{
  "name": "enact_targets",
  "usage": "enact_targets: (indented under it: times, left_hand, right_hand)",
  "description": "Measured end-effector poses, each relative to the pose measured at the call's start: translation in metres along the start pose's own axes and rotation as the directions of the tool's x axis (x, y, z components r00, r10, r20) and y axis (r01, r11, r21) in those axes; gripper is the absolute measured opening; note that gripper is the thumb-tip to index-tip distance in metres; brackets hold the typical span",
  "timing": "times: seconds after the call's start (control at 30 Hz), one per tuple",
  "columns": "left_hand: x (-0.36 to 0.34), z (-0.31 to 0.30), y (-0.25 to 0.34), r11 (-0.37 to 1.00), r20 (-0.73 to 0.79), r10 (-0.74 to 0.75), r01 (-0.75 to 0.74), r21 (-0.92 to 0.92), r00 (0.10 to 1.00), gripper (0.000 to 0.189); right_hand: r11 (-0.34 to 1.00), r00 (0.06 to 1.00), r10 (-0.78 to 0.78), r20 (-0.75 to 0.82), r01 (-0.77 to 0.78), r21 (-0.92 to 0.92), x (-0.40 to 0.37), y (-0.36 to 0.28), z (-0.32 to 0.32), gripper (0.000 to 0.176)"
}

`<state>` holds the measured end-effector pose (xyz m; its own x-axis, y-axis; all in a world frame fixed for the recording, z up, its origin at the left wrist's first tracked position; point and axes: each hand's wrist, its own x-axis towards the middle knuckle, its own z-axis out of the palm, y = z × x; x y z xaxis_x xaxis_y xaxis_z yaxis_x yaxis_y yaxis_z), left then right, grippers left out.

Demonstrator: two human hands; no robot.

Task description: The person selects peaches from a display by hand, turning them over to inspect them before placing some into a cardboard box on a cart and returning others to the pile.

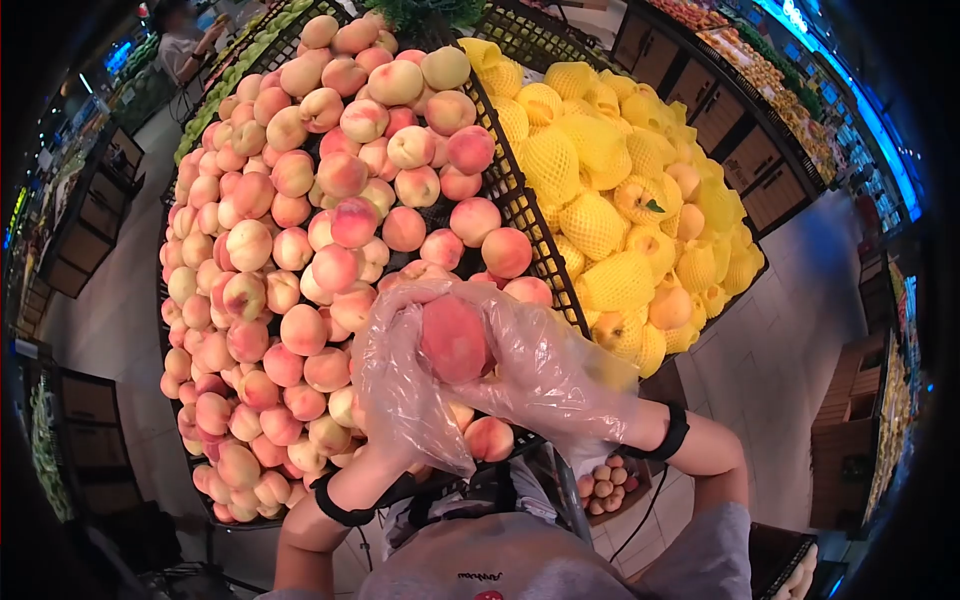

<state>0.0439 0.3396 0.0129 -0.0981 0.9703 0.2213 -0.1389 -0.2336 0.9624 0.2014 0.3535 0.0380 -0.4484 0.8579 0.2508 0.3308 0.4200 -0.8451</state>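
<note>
A red peach (pixel 453 340) is cupped between both of my hands, above the near right part of a big heap of peaches (pixel 290 175). My left hand (pixel 400 370), in a clear plastic glove, curls around the peach's left side. On the other side my right hand (pixel 535 365), gloved the same way, wraps it with its fingers. The underside of the held peach is hidden by the gloves. Loose pink and pale yellow peaches lie close around my hands, one peach (pixel 489 438) just below them.
Right of a black crate edge (pixel 530 215) lie fruits in yellow foam nets (pixel 610 200). Below sits a box of small brown fruits (pixel 606 485). A person (pixel 183 45) stands at the far upper left. Wooden display stands (pixel 740 130) line the aisles.
</note>
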Motion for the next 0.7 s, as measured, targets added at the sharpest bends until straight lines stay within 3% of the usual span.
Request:
enact_targets:
  times: [0.1, 0.27, 0.3, 0.4, 0.5, 0.6, 0.7]
  left_hand:
    - [-0.001, 0.003, 0.0, 0.99, -0.041, -0.092, 0.087, -0.114, 0.995, 0.018]
    - [0.014, -0.026, 0.006, 0.938, 0.124, -0.281, 0.3, -0.176, 0.952, 0.023]
    - [0.019, -0.036, 0.01, 0.944, 0.06, -0.256, 0.262, -0.198, 0.965, 0.023]
    - [0.033, -0.067, 0.031, 0.976, -0.162, -0.114, 0.08, -0.202, 0.98, 0.022]
    - [0.041, -0.083, 0.053, 0.989, -0.244, -0.003, -0.033, -0.145, 0.97, 0.022]
    - [0.053, -0.084, 0.07, 0.994, -0.247, 0.081, -0.098, -0.057, 0.966, 0.022]
    - [0.072, -0.075, 0.076, 0.997, -0.143, 0.073, -0.074, -0.001, 0.987, 0.026]
  right_hand:
    - [0.977, 0.997, 0.044, -0.06, -0.03, 0.212, 0.006, 0.008, 0.008, 0.063]
    - [0.931, 0.958, 0.285, 0.034, -0.285, 0.229, 0.007, 0.018, -0.02, 0.063]
    - [0.931, 0.962, 0.274, -0.023, -0.259, 0.258, 0.007, 0.023, -0.028, 0.06]
    - [0.768, 0.914, 0.398, -0.081, -0.283, 0.575, 0.022, 0.022, -0.063, 0.056]
    - [0.863, 0.932, 0.328, -0.155, -0.229, 0.451, 0.048, 0.041, -0.08, 0.048]
    - [0.965, 0.964, 0.219, -0.15, -0.236, -0.112, 0.08, 0.056, -0.08, 0.037]
    - [0.965, 0.976, 0.219, -0.003, -0.217, -0.148, 0.102, 0.086, -0.071, 0.032]
